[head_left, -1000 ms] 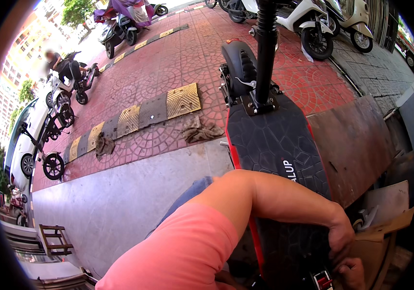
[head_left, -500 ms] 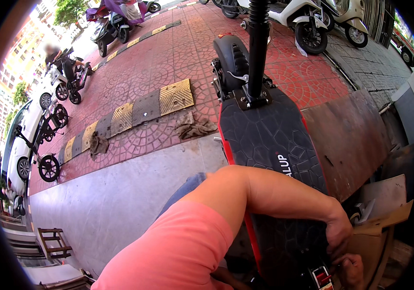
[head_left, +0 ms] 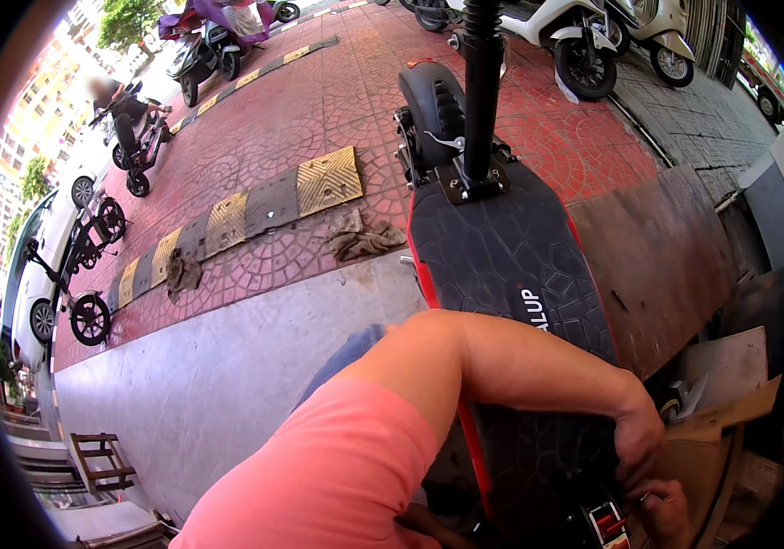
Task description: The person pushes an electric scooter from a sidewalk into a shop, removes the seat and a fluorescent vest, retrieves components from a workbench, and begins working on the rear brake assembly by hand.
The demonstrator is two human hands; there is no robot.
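Observation:
An electric scooter with a black textured deck point(head_left: 511, 256) and red side edges stretches away from me. My left arm, in a pink sleeve, reaches across the deck. At its near right corner my left hand point(head_left: 639, 446) points down, fingers bent and partly hidden. Close below it, my right hand point(head_left: 665, 511) is curled, thumb and fingers drawn together. A tiny pale spot shows at its fingertips, too small to name. Beside both hands, at the deck's near end, sits a red-and-silver part point(head_left: 608, 525). A black upright post point(head_left: 481, 101) and rear wheel point(head_left: 433, 105) stand at the far end.
A cardboard box point(head_left: 698, 448) stands just right of my hands, by a brown board point(head_left: 648, 265). Brown rags point(head_left: 364, 238) lie near a yellow-and-black ramp strip point(head_left: 250, 212). A small wooden stool point(head_left: 102, 462) is at left. Parked scooters point(head_left: 584, 59) and a person on a two-wheeler point(head_left: 126, 128) are farther off.
The view has shifted slightly. My right hand's fingers have turned a little beside the deck corner; my left hand stays nearly in place. The distant person on the two-wheeler has moved slightly.

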